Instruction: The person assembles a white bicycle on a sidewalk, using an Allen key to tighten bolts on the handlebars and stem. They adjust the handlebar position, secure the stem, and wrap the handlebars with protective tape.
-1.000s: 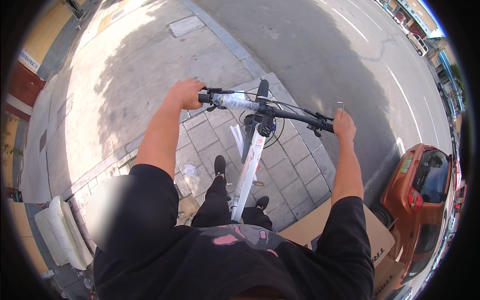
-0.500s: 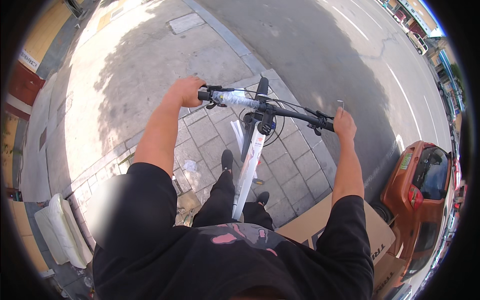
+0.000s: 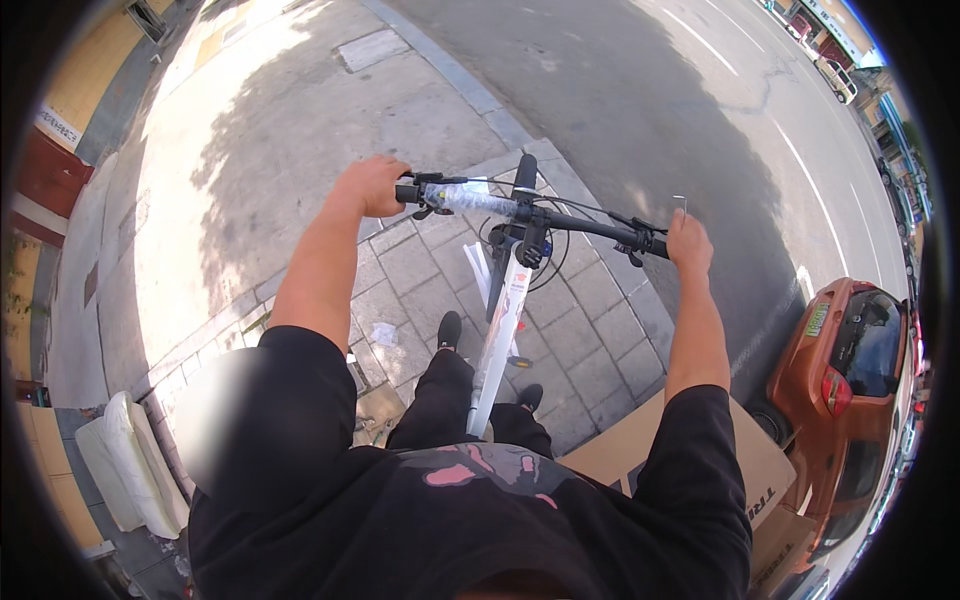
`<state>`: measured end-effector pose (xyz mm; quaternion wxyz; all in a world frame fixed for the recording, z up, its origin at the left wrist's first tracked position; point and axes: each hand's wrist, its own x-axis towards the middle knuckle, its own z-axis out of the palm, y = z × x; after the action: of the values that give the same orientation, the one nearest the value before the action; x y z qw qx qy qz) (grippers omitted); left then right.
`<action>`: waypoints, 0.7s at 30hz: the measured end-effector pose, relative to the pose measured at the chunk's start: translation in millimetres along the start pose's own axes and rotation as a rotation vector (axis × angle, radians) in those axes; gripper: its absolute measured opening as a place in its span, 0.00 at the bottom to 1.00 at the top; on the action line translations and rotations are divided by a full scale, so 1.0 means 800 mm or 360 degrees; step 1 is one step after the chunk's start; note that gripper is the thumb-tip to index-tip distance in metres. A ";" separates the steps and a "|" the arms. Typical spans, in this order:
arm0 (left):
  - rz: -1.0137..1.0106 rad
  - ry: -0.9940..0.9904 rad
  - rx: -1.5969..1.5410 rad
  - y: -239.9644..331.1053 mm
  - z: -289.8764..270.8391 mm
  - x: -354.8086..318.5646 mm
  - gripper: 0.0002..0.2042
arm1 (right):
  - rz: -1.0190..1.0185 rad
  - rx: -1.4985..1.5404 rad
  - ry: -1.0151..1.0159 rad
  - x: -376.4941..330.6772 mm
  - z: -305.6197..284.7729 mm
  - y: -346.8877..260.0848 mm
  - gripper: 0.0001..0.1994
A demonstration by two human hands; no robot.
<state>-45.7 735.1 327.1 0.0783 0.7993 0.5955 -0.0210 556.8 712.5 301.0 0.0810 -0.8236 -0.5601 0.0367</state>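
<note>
Above paving (image 3: 585, 365), the handlebar (image 3: 590, 228) slants crosswise, right end nearer, left hand (image 3: 375, 187) and right hand (image 3: 690, 244) clasping it.

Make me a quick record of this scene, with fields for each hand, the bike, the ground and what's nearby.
Left hand: around the left end of the handlebar
Right hand: at the right end, a thin bent metal tool sticking up from it
Bicycle: white frame, clear plastic wrap around the bar's left part
Ground: grey paving, a white scrap left of the frame
Nearby: cardboard box at lower right, orange car beyond
</note>
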 end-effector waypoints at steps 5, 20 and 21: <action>0.0015 0.0020 -0.0002 -0.010 0.007 0.002 0.26 | 0.0004 0.0035 0.0034 -0.004 0.000 -0.006 0.32; -0.0017 -0.0017 0.0124 -0.008 0.011 0.008 0.16 | -0.0030 0.0035 0.0162 0.000 0.011 0.002 0.31; -0.0028 -0.0038 0.0135 -0.007 0.013 0.006 0.16 | -0.0038 0.0031 0.0161 -0.001 0.013 0.005 0.31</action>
<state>-49.2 739.5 315.4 0.0513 0.7962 0.6002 -0.0565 558.5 711.3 290.4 0.1174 -0.8169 -0.5647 -0.0005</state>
